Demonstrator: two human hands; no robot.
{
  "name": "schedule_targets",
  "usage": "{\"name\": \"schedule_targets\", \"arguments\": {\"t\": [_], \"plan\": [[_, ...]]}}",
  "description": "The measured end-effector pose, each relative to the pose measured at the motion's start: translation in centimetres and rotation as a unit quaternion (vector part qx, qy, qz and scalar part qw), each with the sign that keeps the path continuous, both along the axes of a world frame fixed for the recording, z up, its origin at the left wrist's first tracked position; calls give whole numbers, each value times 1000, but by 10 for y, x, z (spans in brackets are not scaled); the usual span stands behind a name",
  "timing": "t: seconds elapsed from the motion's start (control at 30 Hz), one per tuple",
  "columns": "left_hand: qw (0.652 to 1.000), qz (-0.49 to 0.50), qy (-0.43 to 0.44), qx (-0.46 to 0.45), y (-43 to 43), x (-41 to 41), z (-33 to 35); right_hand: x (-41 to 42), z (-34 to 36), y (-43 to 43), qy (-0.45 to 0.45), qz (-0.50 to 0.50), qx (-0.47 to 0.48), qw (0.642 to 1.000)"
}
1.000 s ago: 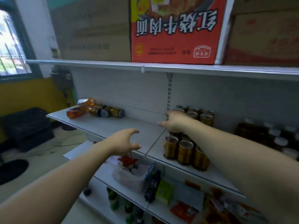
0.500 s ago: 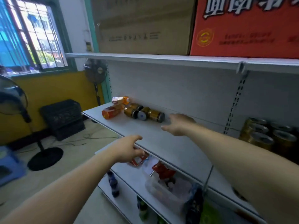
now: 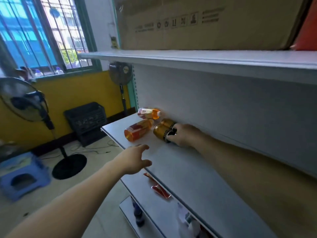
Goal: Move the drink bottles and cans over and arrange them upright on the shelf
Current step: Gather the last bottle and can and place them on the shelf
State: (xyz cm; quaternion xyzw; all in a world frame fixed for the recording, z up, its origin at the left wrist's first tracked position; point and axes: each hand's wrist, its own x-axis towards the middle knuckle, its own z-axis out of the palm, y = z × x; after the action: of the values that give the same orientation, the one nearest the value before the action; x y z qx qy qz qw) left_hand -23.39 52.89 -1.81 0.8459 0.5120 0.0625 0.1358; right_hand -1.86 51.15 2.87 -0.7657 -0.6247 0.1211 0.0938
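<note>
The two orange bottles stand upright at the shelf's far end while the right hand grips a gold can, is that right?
No: the head view shows the orange bottles lying on their sides at the far end of the shelf, not upright. The right hand grips a gold can.

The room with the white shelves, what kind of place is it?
Probably a small shop or stockroom: tiered white shelves, orange bottles and gold cans lying on one, big cardboard cartons on top.

right hand [image 3: 184, 135] now gripping lying can [image 3: 159, 132], left hand [image 3: 135, 159] advanced
</note>
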Motion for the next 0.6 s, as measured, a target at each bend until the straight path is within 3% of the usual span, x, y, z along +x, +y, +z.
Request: {"name": "schedule_targets", "arguments": {"t": [0.3, 0.47, 0.6], "plan": [[998, -30, -10, 45, 162, -6, -26, -20, -56, 114, -122, -27, -29, 992], [998, -47, -31, 8, 239, 5, -48, -42, -93, 147, -109, -108, -47, 987], [998, -48, 6, -27, 258, 12, -70, -65, -102, 144, -92, -186, -23, 978]]}}
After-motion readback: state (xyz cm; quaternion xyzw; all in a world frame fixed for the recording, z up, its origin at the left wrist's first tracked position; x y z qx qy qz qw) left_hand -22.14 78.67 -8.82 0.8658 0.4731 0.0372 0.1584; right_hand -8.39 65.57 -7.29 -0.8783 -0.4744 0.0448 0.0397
